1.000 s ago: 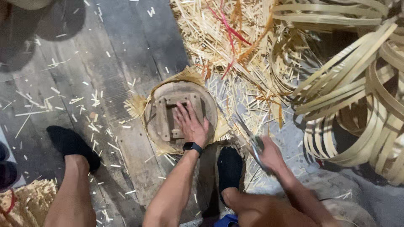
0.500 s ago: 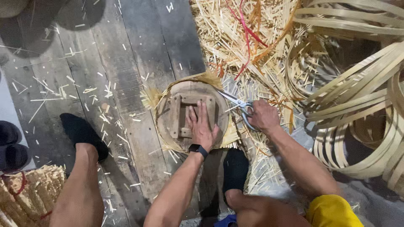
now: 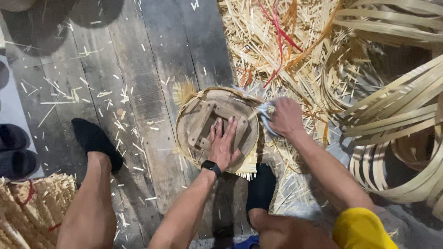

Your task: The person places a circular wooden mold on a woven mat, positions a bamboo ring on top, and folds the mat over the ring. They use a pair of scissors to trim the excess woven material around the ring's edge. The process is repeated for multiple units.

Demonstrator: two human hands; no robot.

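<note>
A round wooden form (image 3: 203, 115) with a woven bamboo rim lies on the plank floor between my legs. My left hand (image 3: 224, 144), with a black watch on the wrist, presses flat on its top, fingers spread. My right hand (image 3: 286, 119) grips scissors (image 3: 265, 113) with pale blue handles at the form's right edge, against the frayed bamboo strips sticking out there. The blades are blurred.
Loose straw-coloured bamboo slivers and red strips (image 3: 277, 46) are heaped behind the form. Coils of wide bamboo strip (image 3: 401, 115) fill the right side. My feet in black socks (image 3: 94, 140) rest on the planks. Dark slippers (image 3: 14, 147) and a woven piece (image 3: 27, 207) lie left.
My right hand has come in from the right with the scissors to the form's rim. The left hand stays pressed on the form. The view has shifted slightly.
</note>
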